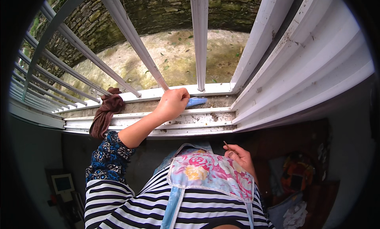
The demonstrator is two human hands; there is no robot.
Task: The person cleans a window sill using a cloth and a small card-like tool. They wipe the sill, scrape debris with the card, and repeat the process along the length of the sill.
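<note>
My left hand [173,102] is closed at the window sill, just inside the metal bars. From its right side sticks out a blue grid-textured piece [198,101], perhaps a cloth, which it grips against the dirty strip of sill [220,101]. Lower down, in front of my apron, my right hand [240,155] pinches a thin brown stick [227,145] between thumb and fingers. Specks of dirt lie in the white sliding-window track [194,119]. To the left of my left hand, a twisted brown cloth [107,111] hangs over the sill and track, its top against a bar.
White upright bars [199,38] stand beyond the sill. The white window frame [285,71] rises at the right. Outside are a mossy concrete ground [178,56] with leaves and a stone wall [166,9]. Indoors, dim items, including an orange patterned one [298,172], lie lower right.
</note>
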